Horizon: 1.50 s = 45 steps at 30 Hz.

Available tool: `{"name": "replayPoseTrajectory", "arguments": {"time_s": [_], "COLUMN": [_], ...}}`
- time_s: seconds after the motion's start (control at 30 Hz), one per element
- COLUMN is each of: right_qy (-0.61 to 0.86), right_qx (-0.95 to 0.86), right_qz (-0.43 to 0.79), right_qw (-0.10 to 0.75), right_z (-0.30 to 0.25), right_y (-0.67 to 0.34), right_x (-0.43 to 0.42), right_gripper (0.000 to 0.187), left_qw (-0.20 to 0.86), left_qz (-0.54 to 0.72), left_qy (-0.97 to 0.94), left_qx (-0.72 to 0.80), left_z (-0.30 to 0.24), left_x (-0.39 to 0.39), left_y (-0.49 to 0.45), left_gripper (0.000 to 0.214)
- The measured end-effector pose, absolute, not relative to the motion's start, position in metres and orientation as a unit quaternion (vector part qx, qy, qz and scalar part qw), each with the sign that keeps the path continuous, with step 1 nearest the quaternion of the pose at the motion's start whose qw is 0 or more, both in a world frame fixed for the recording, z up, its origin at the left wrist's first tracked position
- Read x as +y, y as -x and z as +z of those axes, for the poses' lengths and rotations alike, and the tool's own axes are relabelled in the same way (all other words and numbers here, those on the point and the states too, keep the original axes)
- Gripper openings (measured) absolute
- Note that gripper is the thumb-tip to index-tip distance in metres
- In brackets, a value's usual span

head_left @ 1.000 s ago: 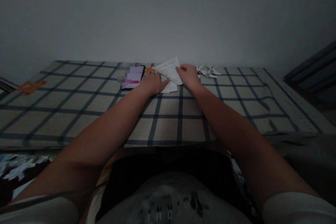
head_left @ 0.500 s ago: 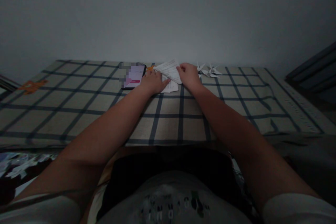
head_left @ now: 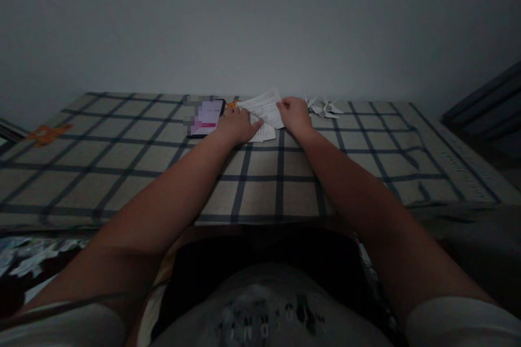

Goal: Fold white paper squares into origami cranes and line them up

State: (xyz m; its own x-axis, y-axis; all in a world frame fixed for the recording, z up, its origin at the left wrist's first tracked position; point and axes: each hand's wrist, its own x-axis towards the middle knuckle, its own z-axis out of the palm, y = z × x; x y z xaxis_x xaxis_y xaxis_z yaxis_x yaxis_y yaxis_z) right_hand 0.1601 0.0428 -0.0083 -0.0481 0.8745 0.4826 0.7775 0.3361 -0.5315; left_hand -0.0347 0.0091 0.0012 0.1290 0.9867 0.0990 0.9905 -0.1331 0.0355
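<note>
A printed white sheet of paper (head_left: 264, 104), partly raised at a slant, spans between my hands near the back of the table. Its right edge is pinched between the thumb and fingers of my right hand (head_left: 296, 115). My left hand (head_left: 236, 123) lies flat with its thumb stretched out, pressing on the left part of the paper. Under the raised sheet, more printed paper (head_left: 265, 133) shows; whether it is the same sheet I cannot tell. Folded paper cranes (head_left: 325, 109) sit just right of my right hand.
A phone or tablet (head_left: 208, 118) with a lit screen lies left of my left hand. The checked tablecloth (head_left: 260, 198) covers the table, with an orange pattern (head_left: 49, 134) at its left. A plain wall (head_left: 260, 27) rises behind. Dark slatted furniture (head_left: 488, 103) stands at the right.
The raised part of the paper has tilted slightly further up and to the right with my right hand. My left hand has stayed in place. The view has shifted slightly.
</note>
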Motion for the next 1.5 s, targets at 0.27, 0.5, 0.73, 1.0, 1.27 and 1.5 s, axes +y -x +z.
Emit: {"name": "replayPoseTrajectory", "arguments": {"time_s": [0.27, 0.5, 0.73, 1.0, 1.27, 1.5], "right_qy": [0.6, 0.63, 0.629, 0.579, 0.577, 0.584], "right_qx": [-0.704, -0.673, -0.669, -0.684, -0.697, -0.688], "right_qz": [0.069, 0.113, 0.125, 0.121, 0.104, 0.115], "right_qw": [0.373, 0.372, 0.376, 0.427, 0.413, 0.415], "right_z": [0.0, 0.004, 0.007, 0.0, 0.0, -0.002], "right_y": [-0.159, -0.162, -0.165, -0.162, -0.163, -0.162], "right_x": [0.039, 0.042, 0.04, 0.038, 0.039, 0.042], "right_gripper": [0.03, 0.027, 0.026, 0.025, 0.027, 0.028], "left_qw": [0.013, 0.009, 0.012, 0.027, -0.004, -0.022], "left_qz": [-0.048, -0.032, -0.035, -0.053, -0.043, -0.05], "left_qy": [0.747, 0.74, 0.744, 0.75, 0.744, 0.739], "left_qx": [-0.663, -0.672, -0.667, -0.658, -0.667, -0.671], "left_z": [0.004, 0.011, 0.008, 0.004, 0.005, 0.01], "left_x": [0.006, 0.001, 0.002, 0.002, 0.002, -0.002], "left_y": [0.032, 0.026, 0.027, 0.032, 0.031, 0.03], "left_gripper": [0.09, 0.088, 0.088, 0.088, 0.095, 0.093]}}
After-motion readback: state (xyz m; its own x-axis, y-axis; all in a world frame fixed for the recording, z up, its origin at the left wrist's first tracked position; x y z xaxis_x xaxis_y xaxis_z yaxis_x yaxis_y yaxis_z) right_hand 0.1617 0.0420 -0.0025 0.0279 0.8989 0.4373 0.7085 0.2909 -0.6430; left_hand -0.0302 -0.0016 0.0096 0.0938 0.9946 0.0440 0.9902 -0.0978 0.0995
